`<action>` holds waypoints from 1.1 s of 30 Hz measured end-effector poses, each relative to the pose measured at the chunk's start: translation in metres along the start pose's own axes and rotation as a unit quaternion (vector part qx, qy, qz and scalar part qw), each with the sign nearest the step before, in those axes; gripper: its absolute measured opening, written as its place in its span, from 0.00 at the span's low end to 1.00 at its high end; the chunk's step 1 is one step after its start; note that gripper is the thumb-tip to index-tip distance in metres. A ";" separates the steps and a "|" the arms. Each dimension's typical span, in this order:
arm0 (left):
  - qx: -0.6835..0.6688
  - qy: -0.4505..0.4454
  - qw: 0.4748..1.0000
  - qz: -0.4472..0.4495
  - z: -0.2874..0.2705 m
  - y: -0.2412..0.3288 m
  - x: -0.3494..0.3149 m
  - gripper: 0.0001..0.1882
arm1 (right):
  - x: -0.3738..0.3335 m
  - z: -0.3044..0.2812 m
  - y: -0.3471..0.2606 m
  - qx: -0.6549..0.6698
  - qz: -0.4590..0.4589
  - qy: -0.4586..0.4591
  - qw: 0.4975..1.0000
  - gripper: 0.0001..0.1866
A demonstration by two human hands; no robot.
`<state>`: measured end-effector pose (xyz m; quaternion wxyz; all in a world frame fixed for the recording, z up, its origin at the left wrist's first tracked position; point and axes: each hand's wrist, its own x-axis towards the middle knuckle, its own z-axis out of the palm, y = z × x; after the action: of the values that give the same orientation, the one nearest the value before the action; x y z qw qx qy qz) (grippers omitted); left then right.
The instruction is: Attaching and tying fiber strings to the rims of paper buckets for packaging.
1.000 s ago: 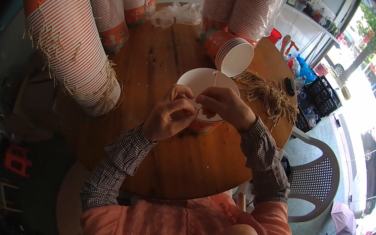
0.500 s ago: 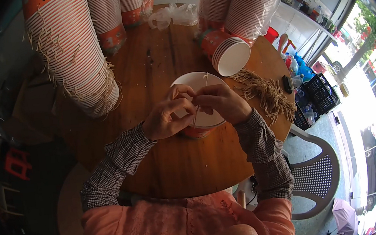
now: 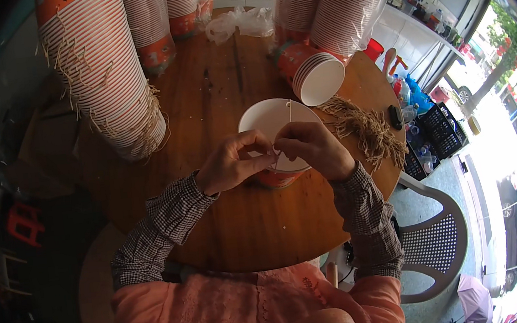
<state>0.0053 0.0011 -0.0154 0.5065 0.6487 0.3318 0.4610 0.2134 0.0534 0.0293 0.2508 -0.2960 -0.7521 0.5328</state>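
A paper bucket [image 3: 260, 118] with a white inside and an orange outside stands upright on the table before me. Over its near rim, my left hand [image 3: 231, 162] is closed, thumb and fingers pinching a thin cord [image 3: 276, 158]. My right hand [image 3: 318, 150] also pinches the cord, its fingertips almost meeting the left ones. At the far rim another stretch of the cord shows, leading down into the bucket. The exact spot between the fingertips is partly hidden. Right of the bucket lies a bundle of tan twine pieces [image 3: 365, 131].
A tall leaning stack of buckets [image 3: 107, 70], hung with twine, stands left on the round wooden table [image 3: 215, 229]. Bagged stacks [image 3: 349, 7] and a short tipped stack [image 3: 320, 80] sit at the back right. A grey chair [image 3: 434, 241] is at the right.
My fingertips have come slightly lower and nearer the bucket's near rim. My right hand has shifted a little to the right and down, and the bucket has moved slightly right.
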 end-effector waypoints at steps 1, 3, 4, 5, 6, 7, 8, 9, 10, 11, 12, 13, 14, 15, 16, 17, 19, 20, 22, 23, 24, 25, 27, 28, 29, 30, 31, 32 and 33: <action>-0.024 0.008 1.000 -0.008 0.001 0.001 0.000 0.04 | -0.002 -0.001 0.000 0.000 0.000 0.000 1.000 0.09; -0.047 0.029 0.998 -0.013 0.001 0.000 0.001 0.04 | -0.006 0.000 0.003 -0.032 -0.007 0.024 0.999 0.07; -0.070 0.049 0.996 -0.018 0.001 0.000 0.002 0.03 | -0.007 0.002 0.007 -0.031 -0.007 0.023 0.999 0.07; -0.070 0.051 0.996 -0.019 0.002 0.001 0.002 0.03 | -0.009 0.006 0.013 -0.060 -0.066 0.044 0.995 0.07; -0.045 0.060 0.997 -0.023 0.003 0.003 0.002 0.03 | -0.010 0.010 0.017 -0.088 -0.124 0.065 0.986 0.07; -0.021 0.069 0.997 -0.028 0.004 0.004 0.003 0.03 | -0.013 0.015 0.018 -0.087 -0.124 0.064 0.986 0.07; -0.020 0.071 0.997 -0.029 0.006 0.005 0.003 0.03 | -0.016 0.022 0.016 -0.084 -0.132 0.104 0.982 0.06; -0.030 0.085 0.995 -0.032 0.008 0.005 0.004 0.03 | -0.016 0.027 0.016 -0.081 -0.140 0.143 0.976 0.06; -0.040 0.098 0.994 -0.035 0.009 0.006 0.004 0.03 | -0.016 0.030 0.017 -0.080 -0.141 0.141 0.977 0.06; -0.040 0.097 0.994 -0.035 0.011 0.009 0.004 0.03 | -0.016 0.032 0.018 -0.117 -0.173 0.169 0.963 0.06; -0.060 0.090 0.993 -0.042 0.012 0.014 0.005 0.03 | -0.016 0.033 0.020 -0.155 -0.204 0.196 0.946 0.06; -0.080 0.082 0.992 -0.048 0.013 0.016 0.005 0.03 | -0.017 0.033 0.021 -0.155 -0.204 0.197 0.946 0.06; -0.079 0.084 0.992 -0.048 0.012 0.017 0.005 0.03 | -0.017 0.034 0.022 -0.189 -0.220 0.215 0.932 0.06; -0.101 0.073 0.990 -0.062 0.012 0.018 0.005 0.03 | -0.017 0.035 0.022 -0.223 -0.236 0.234 0.917 0.07; -0.122 0.063 0.988 -0.076 0.011 0.018 0.004 0.03 | -0.018 0.037 0.022 -0.222 -0.238 0.232 0.917 0.07; -0.122 0.065 0.987 -0.077 0.011 0.018 0.004 0.03 | -0.018 0.039 0.022 -0.214 -0.240 0.246 0.914 0.07; -0.093 0.062 0.991 -0.069 0.012 0.017 0.005 0.04 | -0.017 0.042 0.023 -0.204 -0.243 0.258 0.913 0.07; -0.093 0.062 0.991 -0.069 0.014 0.016 0.006 0.04 | -0.017 0.042 0.023 -0.226 -0.262 0.268 0.899 0.07; -0.096 0.081 0.991 -0.046 0.018 0.014 0.008 0.05 | -0.016 0.043 0.023 -0.247 -0.282 0.278 0.884 0.07; -0.095 0.083 0.991 -0.046 0.018 0.014 0.008 0.05 | -0.016 0.043 0.024 -0.241 -0.278 0.281 0.886 0.07; -0.078 0.094 0.992 -0.035 0.018 0.013 0.008 0.05 | -0.015 0.043 0.025 -0.235 -0.274 0.283 0.889 0.06; -0.062 0.105 0.992 -0.024 0.018 0.012 0.008 0.06 | -0.014 0.044 0.025 -0.233 -0.276 0.282 0.889 0.06; -0.064 0.120 0.990 -0.024 0.020 0.008 0.008 0.06 | -0.011 0.044 0.026 -0.226 -0.278 0.292 0.887 0.06; -0.068 0.135 0.988 -0.025 0.020 0.007 0.008 0.07 | -0.010 0.044 0.028 -0.225 -0.277 0.293 0.887 0.06; -0.067 0.134 0.988 -0.025 0.020 0.006 0.008 0.07 | -0.009 0.044 0.029 -0.239 -0.288 0.296 0.879 0.06; -0.046 0.141 0.989 -0.012 0.020 0.005 0.008 0.07 | -0.007 0.043 0.030 -0.253 -0.299 0.300 0.870 0.07; -0.024 0.148 0.989 0.001 0.020 0.005 0.008 0.08 | -0.006 0.043 0.031 -0.253 -0.298 0.301 0.870 0.07; -0.024 0.148 0.989 0.000 0.020 0.003 0.008 0.08 | -0.005 0.044 0.031 -0.250 -0.299 0.306 0.869 0.07; -0.020 0.158 0.987 0.021 0.020 -0.001 0.008 0.07 | -0.003 0.045 0.032 -0.248 -0.300 0.310 0.867 0.07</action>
<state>0.0273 0.0015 -0.0152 0.4509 0.5644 0.3847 0.5746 0.1905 0.0302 -0.0148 0.5372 -0.2589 -0.7954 0.1086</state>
